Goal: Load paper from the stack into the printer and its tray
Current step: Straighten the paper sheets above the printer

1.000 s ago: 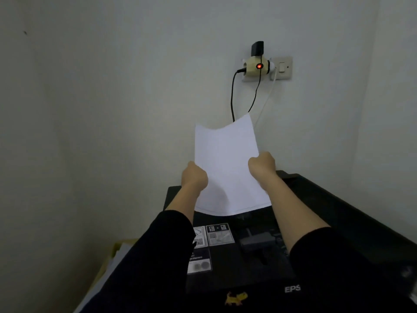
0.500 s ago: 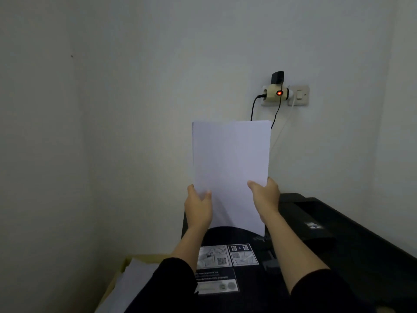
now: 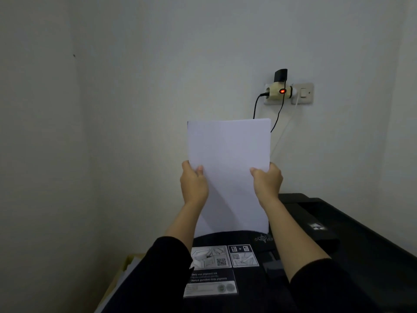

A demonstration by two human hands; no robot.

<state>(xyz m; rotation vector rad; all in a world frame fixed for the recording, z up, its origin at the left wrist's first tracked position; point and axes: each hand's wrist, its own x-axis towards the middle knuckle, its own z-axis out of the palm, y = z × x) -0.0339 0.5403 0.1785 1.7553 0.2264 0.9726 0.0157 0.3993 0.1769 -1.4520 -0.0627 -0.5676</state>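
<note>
Since 1 s ago we've squared the paper [image 3: 228,159] upright, curl gone; both hands hold its side edges, left hand [image 3: 193,185], right hand [image 3: 267,182], above the printer [image 3: 248,267] rear. Next: keep sheets vertical, edges flush, lower straight into feed slot w/o buckling

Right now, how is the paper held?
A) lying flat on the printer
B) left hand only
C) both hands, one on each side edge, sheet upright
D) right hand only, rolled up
C: the left hand and right hand each pinch a side edge of the paper, which stands upright above the printer.
</note>
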